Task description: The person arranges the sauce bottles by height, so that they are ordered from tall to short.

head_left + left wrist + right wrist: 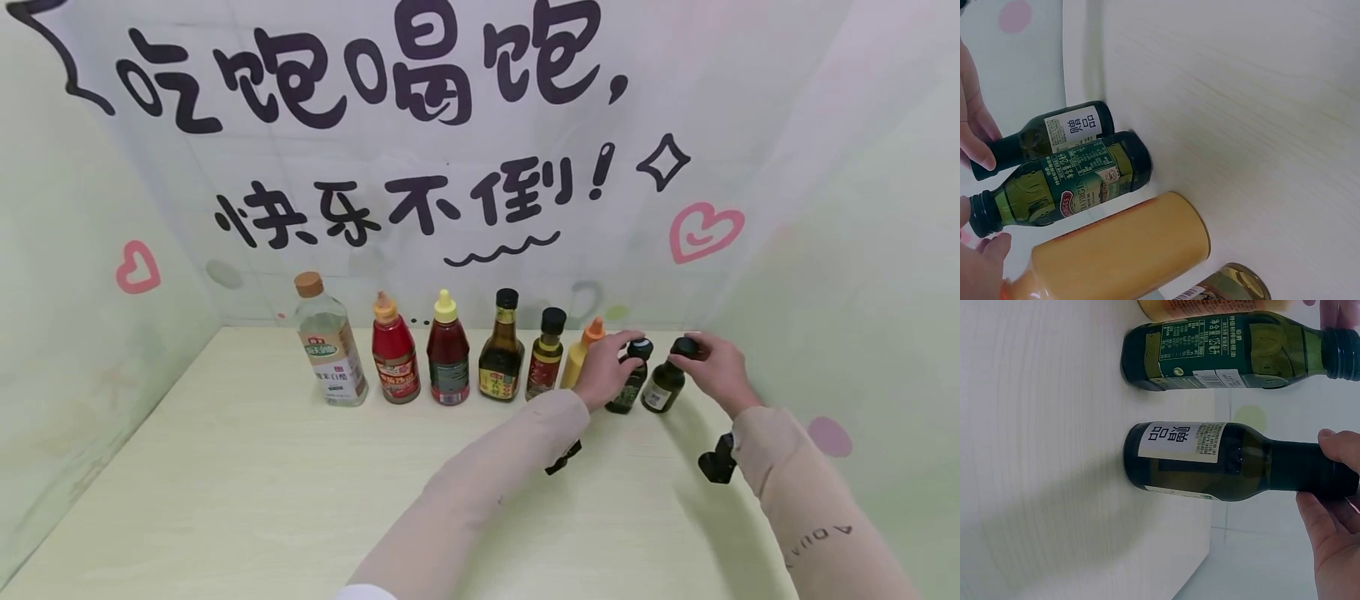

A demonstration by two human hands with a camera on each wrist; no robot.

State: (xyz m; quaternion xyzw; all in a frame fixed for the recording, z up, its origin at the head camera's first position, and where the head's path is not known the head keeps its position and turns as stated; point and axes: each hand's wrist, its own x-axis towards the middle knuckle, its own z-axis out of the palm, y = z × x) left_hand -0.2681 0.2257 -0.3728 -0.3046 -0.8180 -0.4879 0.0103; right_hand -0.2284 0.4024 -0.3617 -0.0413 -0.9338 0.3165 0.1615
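Observation:
At the right end of a row of bottles, my left hand (603, 368) pinches the black cap of a green glass olive oil bottle (1079, 184) between thumb and fingers. My right hand (718, 372) grips a dark glass bottle (1191, 456) with a white label by its black capped neck. Both bottles stand upright side by side on the table (420, 475), a narrow gap between them in the right wrist view. Just left of the olive oil is a yellow squeeze bottle (1122, 250) with an orange tip, partly hidden behind my left hand in the head view.
Leftward along the row stand a small bottle with a red label (544, 367), a dark sauce bottle (502, 358), a yellow-capped squeeze bottle (449, 358), a red ketchup bottle (395, 358) and a clear vinegar bottle (330, 350). A printed wall (300, 158) rises behind them.

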